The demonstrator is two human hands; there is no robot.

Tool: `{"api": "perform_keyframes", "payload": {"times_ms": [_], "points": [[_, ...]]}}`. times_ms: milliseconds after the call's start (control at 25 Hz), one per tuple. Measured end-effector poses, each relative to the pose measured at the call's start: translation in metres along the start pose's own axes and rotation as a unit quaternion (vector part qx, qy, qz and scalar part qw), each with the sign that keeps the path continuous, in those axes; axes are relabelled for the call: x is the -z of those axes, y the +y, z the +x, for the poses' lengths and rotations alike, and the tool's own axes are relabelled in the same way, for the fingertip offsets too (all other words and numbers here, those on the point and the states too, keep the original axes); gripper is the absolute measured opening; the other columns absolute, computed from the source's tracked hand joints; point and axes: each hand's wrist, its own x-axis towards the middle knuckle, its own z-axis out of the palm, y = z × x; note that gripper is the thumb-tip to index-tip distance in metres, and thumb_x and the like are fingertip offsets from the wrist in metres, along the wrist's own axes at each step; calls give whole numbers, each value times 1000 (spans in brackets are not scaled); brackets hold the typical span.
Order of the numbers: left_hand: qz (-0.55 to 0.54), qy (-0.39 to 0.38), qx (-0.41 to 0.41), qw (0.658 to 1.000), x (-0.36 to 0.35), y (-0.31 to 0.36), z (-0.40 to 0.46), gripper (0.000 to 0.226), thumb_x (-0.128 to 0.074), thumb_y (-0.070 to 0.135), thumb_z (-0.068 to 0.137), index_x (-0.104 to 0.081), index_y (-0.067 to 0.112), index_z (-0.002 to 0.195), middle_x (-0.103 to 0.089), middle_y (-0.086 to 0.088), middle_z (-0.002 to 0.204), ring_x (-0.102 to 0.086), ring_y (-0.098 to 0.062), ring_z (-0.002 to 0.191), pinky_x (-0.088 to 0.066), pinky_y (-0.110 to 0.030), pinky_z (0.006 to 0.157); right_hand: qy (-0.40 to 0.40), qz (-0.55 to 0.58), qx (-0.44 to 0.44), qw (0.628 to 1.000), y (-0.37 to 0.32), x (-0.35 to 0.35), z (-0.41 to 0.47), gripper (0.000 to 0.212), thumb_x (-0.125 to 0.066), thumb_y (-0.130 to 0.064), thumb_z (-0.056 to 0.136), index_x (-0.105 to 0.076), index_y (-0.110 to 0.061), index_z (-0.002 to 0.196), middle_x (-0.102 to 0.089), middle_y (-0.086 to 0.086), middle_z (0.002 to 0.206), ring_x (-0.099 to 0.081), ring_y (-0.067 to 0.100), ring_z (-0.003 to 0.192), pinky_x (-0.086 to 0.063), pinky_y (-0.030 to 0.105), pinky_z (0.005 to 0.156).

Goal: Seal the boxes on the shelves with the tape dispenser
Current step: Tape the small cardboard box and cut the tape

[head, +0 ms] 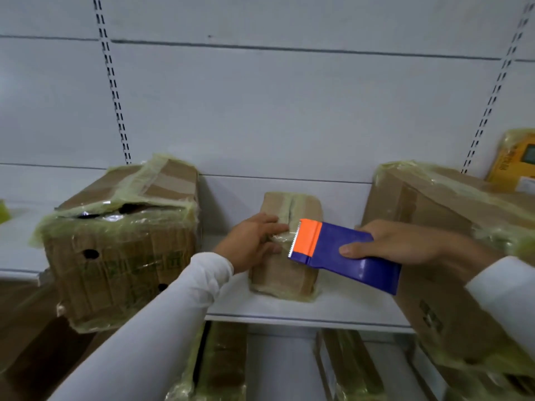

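Observation:
A small brown cardboard box (285, 273) wrapped in yellowish tape stands in the middle of the white shelf (333, 309). My left hand (254, 244) rests on the box's top left, fingers laid over the tape strip. My right hand (405, 243) grips a blue tape dispenser (347, 256) with an orange head and a toothed blade; the blade sits at the top front of the box, right beside my left fingertips. A short piece of clear tape runs between the blade and the box.
A large taped box (121, 250) with a gaping top stands at the left, another large box (451, 227) at the right under my right forearm. A yellow package (515, 160) sits far right. More taped boxes (223, 369) lie on the lower shelf.

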Motion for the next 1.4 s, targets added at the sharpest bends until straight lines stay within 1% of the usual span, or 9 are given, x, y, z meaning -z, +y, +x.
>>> {"api": "perform_keyframes", "payload": {"times_ms": [160,280,400,600,800,920,1040,1200,1400], "points": [[-1,6,11,1000,7,-3,-19,44,-67,25,87,-57,25,130,-45,-1,144,-45,-20,129,-29,-23,108,-27,-12,-2,1000,13,8,-24,53,-65,-61,82,-66,-8,81,-67,9,68,-60,15,57,-41,23,56],[3,4,11,1000,13,-7,-26,44,-66,25,87,-57,25,130,-45,-1,144,-45,-20,130,-30,-26,110,-13,-21,-34,999,31,17,-44,66,-64,-65,82,-64,2,88,-68,21,76,-61,24,61,-43,24,56],[17,-39,2,999,16,0,-17,46,-66,24,87,-55,26,132,-41,-1,146,-42,-20,132,-27,-26,111,5,-35,-43,998,36,11,-48,65,-61,-61,81,-66,3,86,-70,22,76,-63,20,60,-44,22,55],[160,-56,-54,984,13,25,3,80,-59,60,80,-27,29,147,-19,2,157,-20,-20,143,-13,-41,117,21,-14,-52,998,35,-5,-36,62,-61,-61,77,-68,-1,88,-70,12,73,-64,18,61,-44,23,57],[201,-116,-128,964,-11,36,25,56,-37,51,96,-31,25,146,-28,4,154,-30,-18,139,-20,-33,113,21,1,-50,999,30,-8,-31,57,-60,-60,80,-66,-4,83,-66,4,65,-61,13,56,-42,19,53],[149,-93,-138,975,-4,13,21,52,-40,45,97,-37,23,144,-32,6,153,-27,-10,141,-19,-26,115,12,6,-39,999,23,-7,-37,50,-59,-60,80,-65,-11,79,-65,0,63,-60,11,54,-41,18,52],[131,-85,-156,975,-4,8,19,49,-43,43,97,-41,23,142,-35,7,151,-29,-9,140,-20,-24,114,4,-7,-28,1000,20,-3,-51,56,-58,-60,81,-67,-6,88,-68,8,70,-61,13,57,-42,18,53],[130,-91,-165,973,-5,9,22,49,-42,44,97,-42,24,142,-35,7,151,-30,-9,139,-22,-26,114,-15,-16,-56,998,17,1,-75,38,-57,-58,85,-68,-22,83,-72,2,72,-65,10,57,-46,18,54],[141,-97,-166,971,-10,7,22,50,-37,48,97,-39,27,143,-33,9,152,-29,-10,140,-21,-25,114,60,-163,-133,976,10,-17,-54,48,-56,-58,89,-56,-14,72,-57,-2,56,-52,10,48,-40,23,51]]}}
